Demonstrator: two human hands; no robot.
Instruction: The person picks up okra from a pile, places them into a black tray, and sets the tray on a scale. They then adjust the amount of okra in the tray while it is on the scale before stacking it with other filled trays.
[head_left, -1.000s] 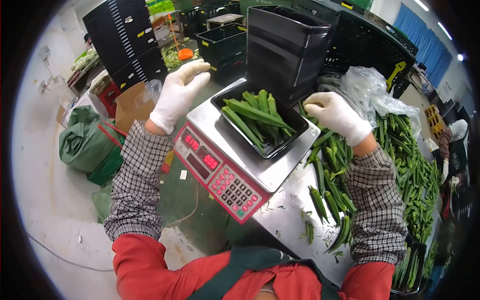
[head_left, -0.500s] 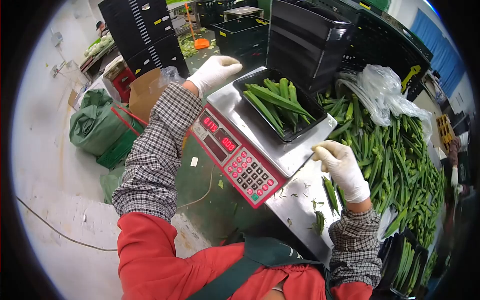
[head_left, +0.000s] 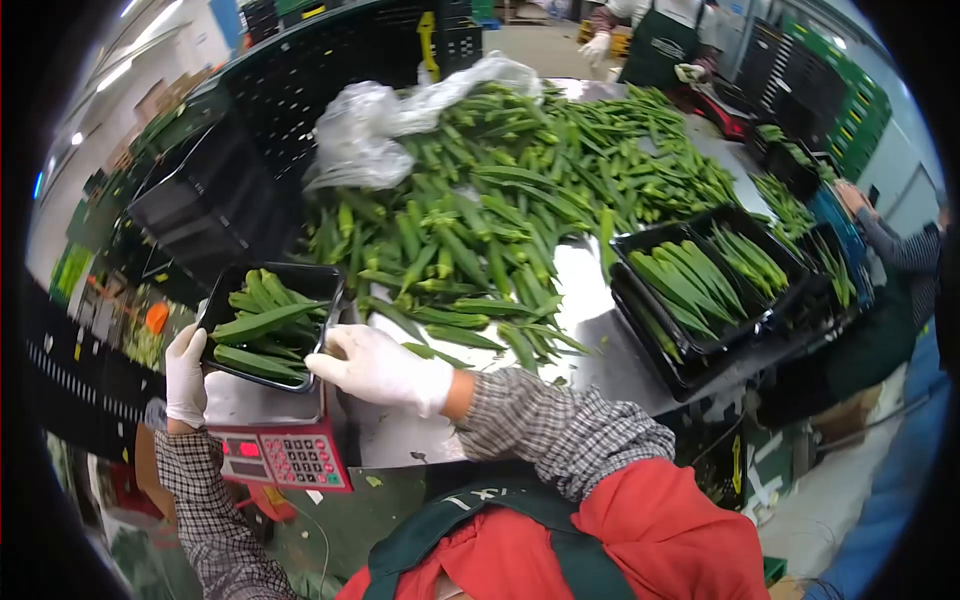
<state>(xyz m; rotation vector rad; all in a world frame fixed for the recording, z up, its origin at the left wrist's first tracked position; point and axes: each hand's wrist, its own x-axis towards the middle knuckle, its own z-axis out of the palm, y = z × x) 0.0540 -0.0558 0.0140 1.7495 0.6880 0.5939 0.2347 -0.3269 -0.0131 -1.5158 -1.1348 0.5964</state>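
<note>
A black tray (head_left: 270, 378) with several okra pods (head_left: 262, 322) is at the scale (head_left: 290, 455), over its metal plate. My left hand (head_left: 186, 378), in a white glove, closes on the tray's left edge. At the tray's right edge is my right hand (head_left: 385, 368), also gloved, with thumb and fingers closed on the rim. Whether the tray touches the plate cannot be made out. A large heap of loose okra (head_left: 490, 220) spreads over the metal table (head_left: 400, 436) beyond my right hand.
Filled black trays (head_left: 705, 285) stand at the table's right side. Plastic film (head_left: 365, 135) lies on the heap's far left, beside a black crate (head_left: 215, 205). Two co-workers (head_left: 665, 45) (head_left: 900, 250) are across the table and at the right edge.
The view has swung right toward the heap and the filled trays. Both my hands, earlier apart from the tray, have come to its left and right edges and closed on them.
</note>
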